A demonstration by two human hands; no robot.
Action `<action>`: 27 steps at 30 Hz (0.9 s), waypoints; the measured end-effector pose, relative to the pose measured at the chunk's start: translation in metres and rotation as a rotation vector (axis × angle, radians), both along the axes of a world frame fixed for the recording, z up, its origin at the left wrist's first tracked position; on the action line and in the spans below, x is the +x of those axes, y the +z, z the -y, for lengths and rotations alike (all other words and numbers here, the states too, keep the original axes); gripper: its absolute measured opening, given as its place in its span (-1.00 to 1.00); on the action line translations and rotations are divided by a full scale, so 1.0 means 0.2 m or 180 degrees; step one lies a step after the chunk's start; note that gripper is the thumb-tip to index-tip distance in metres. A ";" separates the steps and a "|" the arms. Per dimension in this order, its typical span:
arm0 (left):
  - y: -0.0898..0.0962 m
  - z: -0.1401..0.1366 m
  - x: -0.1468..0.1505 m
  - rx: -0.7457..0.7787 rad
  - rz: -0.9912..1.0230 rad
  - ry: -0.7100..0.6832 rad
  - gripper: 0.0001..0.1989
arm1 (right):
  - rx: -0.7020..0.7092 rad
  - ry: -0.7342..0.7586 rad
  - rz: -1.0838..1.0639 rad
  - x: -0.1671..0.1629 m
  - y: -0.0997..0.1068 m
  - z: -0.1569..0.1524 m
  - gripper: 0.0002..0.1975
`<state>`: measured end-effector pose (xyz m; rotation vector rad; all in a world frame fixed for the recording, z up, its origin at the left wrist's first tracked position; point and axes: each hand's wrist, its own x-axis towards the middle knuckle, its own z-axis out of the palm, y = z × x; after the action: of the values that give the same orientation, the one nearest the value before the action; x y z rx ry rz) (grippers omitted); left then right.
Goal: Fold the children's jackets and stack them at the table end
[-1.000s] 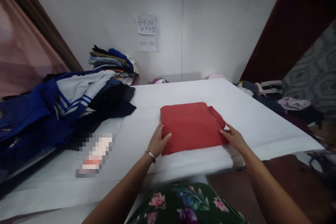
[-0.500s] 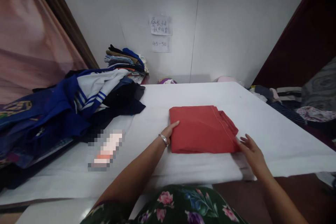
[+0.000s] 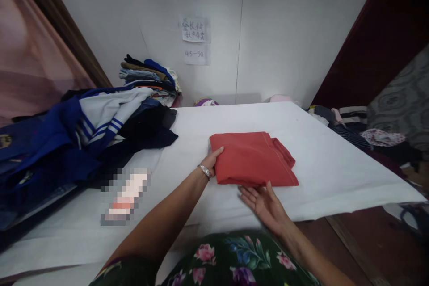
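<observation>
On white desk (image 3: 342,165), left hand (image 3: 212,162) grips folded red cloth (image 3: 248,156) at left. Right hand (image 3: 264,205) at near edge, palm up, fingers open.

The left forearm (image 3: 170,214) slants up and inward from the lower left, nearly in line with the left hand (image 3: 212,161). That hand is in a grip, its left thumb (image 3: 218,151) laid on top and pointing forward and to the right, its other fingers hidden from view. The right forearm (image 3: 311,250) angles in from the lower right, and the right hand (image 3: 263,205) is turned palm up. Its fingers (image 3: 248,194) are loosely curved and point forward and to the left, while the right thumb (image 3: 271,191) stands out apart from them. The hands are apart, the left one reaching farther forward.
</observation>
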<state>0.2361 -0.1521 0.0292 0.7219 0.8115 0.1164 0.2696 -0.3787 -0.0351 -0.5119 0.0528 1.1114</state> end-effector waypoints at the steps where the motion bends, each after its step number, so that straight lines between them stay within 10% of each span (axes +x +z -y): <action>1: 0.00 0.00 0.00 -0.0017 0.0010 -0.0008 -0.62 | 0.0106 -0.0151 -0.0061 0.03 -0.01 -0.03 -0.51; 10: -0.11 0.04 -0.09 -0.0040 -0.0071 -0.0037 -0.62 | 0.0021 -0.1329 -0.0364 0.12 0.06 -0.14 -0.63; 27: -0.13 -0.09 0.01 0.0821 -0.0218 -0.0087 -0.53 | -0.0494 -0.1269 -0.0582 0.14 0.03 -0.08 -0.77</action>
<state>0.2384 -0.1345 0.0027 0.9844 0.8606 0.1746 0.2985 -0.3634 -0.0287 -0.5099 0.3874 0.7625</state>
